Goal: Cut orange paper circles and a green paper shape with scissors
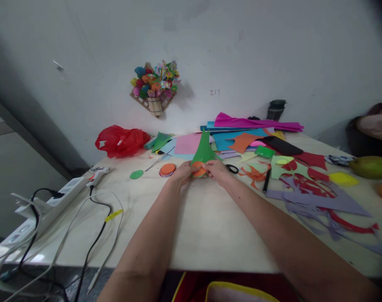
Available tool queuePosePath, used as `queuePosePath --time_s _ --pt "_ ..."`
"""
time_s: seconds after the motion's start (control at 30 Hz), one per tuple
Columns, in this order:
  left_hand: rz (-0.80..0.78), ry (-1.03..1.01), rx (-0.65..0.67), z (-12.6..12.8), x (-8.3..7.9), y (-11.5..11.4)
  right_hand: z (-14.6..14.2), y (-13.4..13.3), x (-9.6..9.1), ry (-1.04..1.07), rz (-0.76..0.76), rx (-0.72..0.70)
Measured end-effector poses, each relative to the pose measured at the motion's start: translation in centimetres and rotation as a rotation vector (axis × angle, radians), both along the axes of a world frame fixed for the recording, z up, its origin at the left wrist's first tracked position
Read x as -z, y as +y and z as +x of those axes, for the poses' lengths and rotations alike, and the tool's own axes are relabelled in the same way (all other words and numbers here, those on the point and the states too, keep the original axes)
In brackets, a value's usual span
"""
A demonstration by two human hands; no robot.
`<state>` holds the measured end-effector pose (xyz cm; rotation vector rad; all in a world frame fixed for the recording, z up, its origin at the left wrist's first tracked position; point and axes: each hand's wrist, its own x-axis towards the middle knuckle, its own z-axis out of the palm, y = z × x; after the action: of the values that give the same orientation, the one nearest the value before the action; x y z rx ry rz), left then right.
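Both my arms reach out over the table (191, 235). My left hand (182, 172) and my right hand (218, 171) are closed together on a green paper cone (203, 150) that points upward. An orange paper disc (198, 170) sits at the cone's base between my fingers. A stack of orange paper discs (167, 169) lies just left of my left hand. A green paper oval (136, 174) lies further left. Black scissors (232, 168) rest just right of my right hand.
Coloured paper sheets (241, 134) and red and purple scraps (316, 193) cover the right side. A black marker (266, 180), a red plastic bag (121, 141), a power strip with cables (52, 205), a mango (371, 167) and a paper flower bouquet (155, 86) on the wall are around.
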<state>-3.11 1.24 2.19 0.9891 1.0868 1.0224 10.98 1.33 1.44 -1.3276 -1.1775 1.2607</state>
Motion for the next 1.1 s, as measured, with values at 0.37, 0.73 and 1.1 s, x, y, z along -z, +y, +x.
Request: queuePosePath --time_s 0.37,0.73,1.1 --pt "-0.079 -0.243 -0.201 1.1 0.5 0.4 -0.3 1.4 1.7 0.023 0.150 0.111" --pt "-0.026 -0.511 -0.346 4.5 1.2 -0.2 -0.6 1.8 2.2 -0.003 0.214 0.209" --pt "-0.043 -0.507 -0.470 5.2 1.3 -0.4 -1.5 1.1 1.8 0.066 0.135 0.217"
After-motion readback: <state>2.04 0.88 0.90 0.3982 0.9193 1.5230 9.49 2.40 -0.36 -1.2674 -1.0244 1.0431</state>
